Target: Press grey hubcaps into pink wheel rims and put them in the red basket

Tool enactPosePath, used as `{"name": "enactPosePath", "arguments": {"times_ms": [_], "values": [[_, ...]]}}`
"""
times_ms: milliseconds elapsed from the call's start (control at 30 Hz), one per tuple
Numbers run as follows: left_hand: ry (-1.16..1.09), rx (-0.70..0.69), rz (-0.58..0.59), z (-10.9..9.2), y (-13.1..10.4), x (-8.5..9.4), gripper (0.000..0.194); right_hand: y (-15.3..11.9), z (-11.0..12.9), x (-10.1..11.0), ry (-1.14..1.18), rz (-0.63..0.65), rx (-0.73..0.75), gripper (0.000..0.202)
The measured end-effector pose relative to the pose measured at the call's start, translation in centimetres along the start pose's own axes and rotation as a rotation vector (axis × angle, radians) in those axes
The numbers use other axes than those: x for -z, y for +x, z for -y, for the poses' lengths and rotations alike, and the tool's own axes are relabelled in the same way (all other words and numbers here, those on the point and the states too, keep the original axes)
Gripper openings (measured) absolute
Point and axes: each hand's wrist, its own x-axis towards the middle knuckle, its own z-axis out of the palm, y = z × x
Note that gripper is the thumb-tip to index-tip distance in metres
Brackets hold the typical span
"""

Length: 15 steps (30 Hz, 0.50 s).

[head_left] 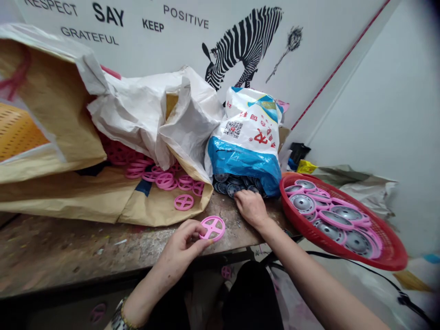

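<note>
Fingertips of the left hand (182, 247) are pinched on a pink wheel (212, 228) at the desk's (68, 247) front edge, judged light and stiff, best gripped by its rim, while the right hand (250, 207) is spread over grey discs (228, 185).

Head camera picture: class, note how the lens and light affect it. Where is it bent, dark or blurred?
Head view: straight lines bow outward, as on the red basket and the wall stripe; corners darken, top right most; light is soft and even, shadows faint; the left hand with its pink wheel is sharp, the lower edge blurs.
</note>
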Motion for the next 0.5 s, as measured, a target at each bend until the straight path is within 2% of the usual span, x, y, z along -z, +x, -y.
{"name": "enactPosePath", "arguments": {"times_ms": [200, 333, 500], "values": [[0.042, -0.024, 0.015, -0.3, 0.0, -0.7, 0.017, 1.8, -0.5, 0.7, 0.031, -0.036, -0.199, 0.04], [0.056, -0.034, 0.009, -0.6, -0.2, -0.8, 0.017, 3.0, 0.5, 0.5, 0.057, 0.026, -0.223, 0.043], [0.086, -0.038, 0.002, -0.8, -0.5, -0.4, 0.016, 2.9, 1.1, 0.6, 0.127, 0.057, -0.238, 0.044]]}}
